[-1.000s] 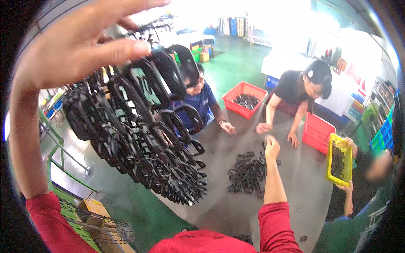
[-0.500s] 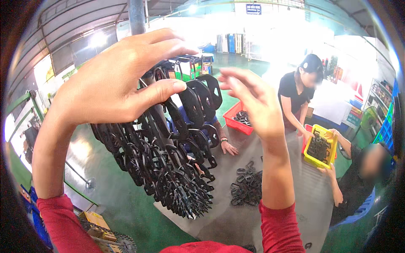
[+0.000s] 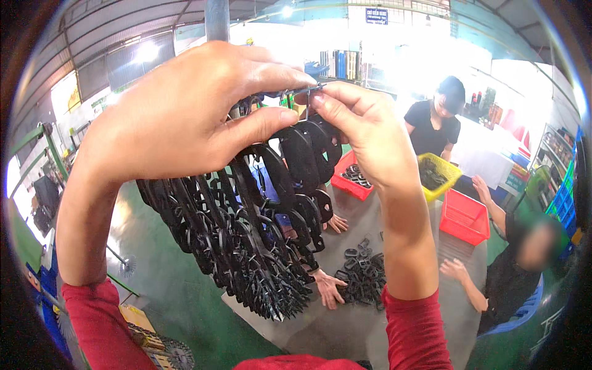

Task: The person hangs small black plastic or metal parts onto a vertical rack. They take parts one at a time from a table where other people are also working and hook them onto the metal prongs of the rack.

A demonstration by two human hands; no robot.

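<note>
White glare (image 3: 419, 58) washes out the background toward one o'clock; a small round white ceiling lamp (image 3: 287, 11) shines at twelve; fisheye edges curve, darkening.

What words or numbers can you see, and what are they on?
Blue sign high at the back: pale lettering, which I won't copy out.
Green panel at right: pale marks, too small to read.
Hanging black parts: no writing that I can make out.
</note>
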